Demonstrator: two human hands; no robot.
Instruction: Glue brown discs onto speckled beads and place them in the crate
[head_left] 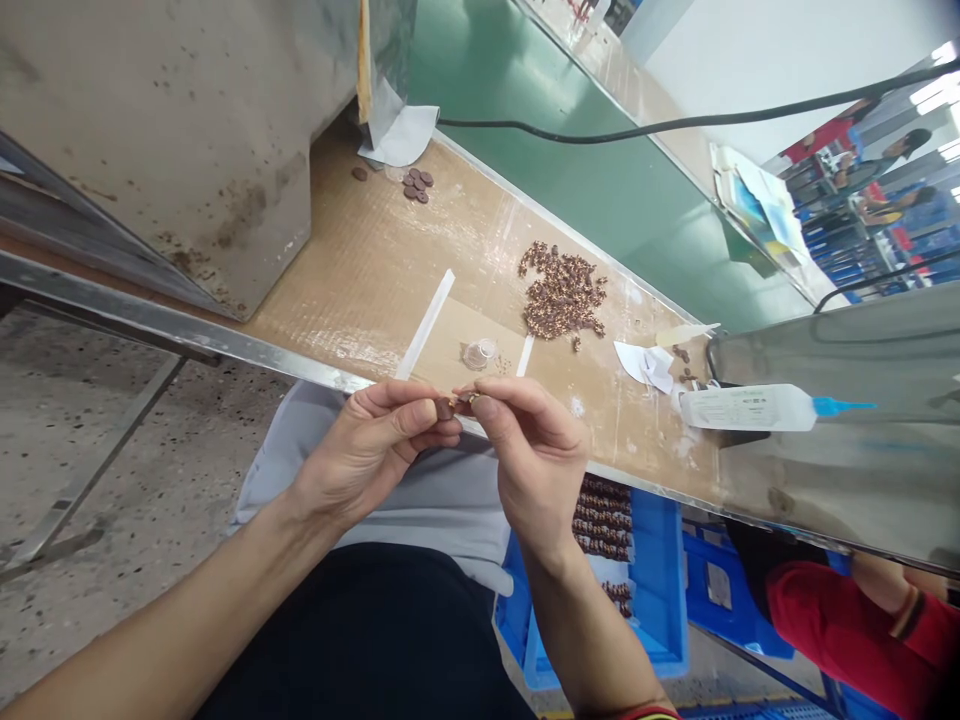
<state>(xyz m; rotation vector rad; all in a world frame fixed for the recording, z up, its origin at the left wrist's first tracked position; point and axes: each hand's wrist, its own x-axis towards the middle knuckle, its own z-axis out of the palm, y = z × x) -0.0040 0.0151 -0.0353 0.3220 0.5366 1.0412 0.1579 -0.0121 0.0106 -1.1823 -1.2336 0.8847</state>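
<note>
Close together over the table's front edge, both my hands are closed in a pinch. Between thumb and fingers, my left hand (375, 440) grips a small round brown piece (445, 409). My right hand (536, 450) pinches a small brown-and-gold part (469, 396) against or right beside that piece; whether they touch I cannot tell. Just beyond my fingers a small clear round dish (478, 353) stands on the cardboard-covered table (352, 290), with tiny bits scattered near it. Farther back lies a heap of small brown-and-gold parts (561, 295).
Several brown discs (418, 186) lie at the back left, near a metal housing (187, 140). A white bottle with a blue tip (750, 408) is at right, beside crumpled paper (645, 366). Below, a blue crate (660, 590) holds rows of parts. A person's red sleeve (840, 620) shows lower right.
</note>
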